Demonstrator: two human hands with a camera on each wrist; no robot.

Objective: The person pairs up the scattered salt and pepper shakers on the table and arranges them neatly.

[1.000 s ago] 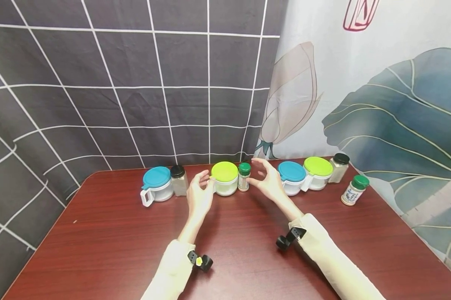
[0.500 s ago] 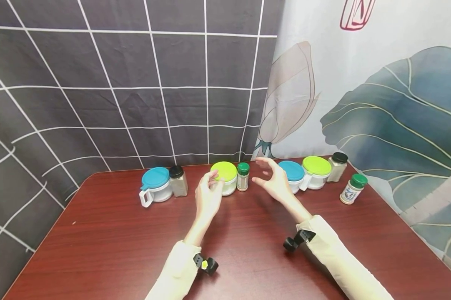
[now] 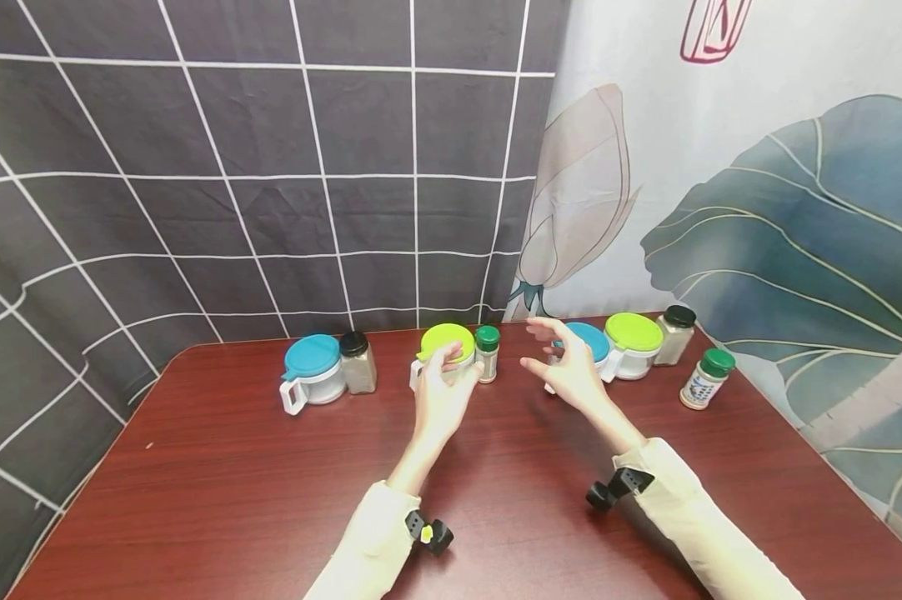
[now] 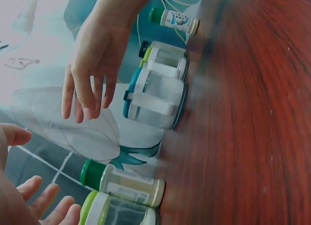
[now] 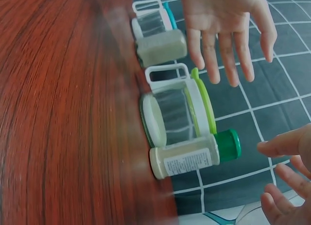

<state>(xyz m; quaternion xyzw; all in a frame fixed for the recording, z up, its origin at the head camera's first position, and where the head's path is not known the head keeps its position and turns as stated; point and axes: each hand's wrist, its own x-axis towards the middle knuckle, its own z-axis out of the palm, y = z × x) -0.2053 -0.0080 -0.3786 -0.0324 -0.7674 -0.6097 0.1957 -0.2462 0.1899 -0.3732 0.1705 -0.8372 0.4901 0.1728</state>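
My left hand (image 3: 443, 398) hovers with loosely spread fingers before a handled jar with a lime-green lid (image 3: 438, 335). In the head view it hides part of that jar's white body. Touching the jar's right side is a green-capped shaker bottle (image 3: 487, 353). To the right of the bottle my right hand (image 3: 571, 371) hangs in the air, fingers apart and holding nothing, in front of a blue-lidded jar (image 3: 586, 342). The right wrist view shows a gap between the left hand (image 5: 226, 30) and the lime-lidded jar (image 5: 177, 111).
At left stand another blue-lidded jar (image 3: 313, 367) and a black-capped bottle (image 3: 358, 363). On the right are a second lime-lidded jar (image 3: 634, 342), a black-capped bottle (image 3: 674, 335) and a green-capped shaker (image 3: 706, 380). A curtain (image 3: 361, 150) hangs behind the red-brown table (image 3: 233, 483).
My left hand has moved right, from the lime-lidded jar's left side to in front of it. The right hand has drawn away to the right from the green-capped bottle. The jars stay in place.
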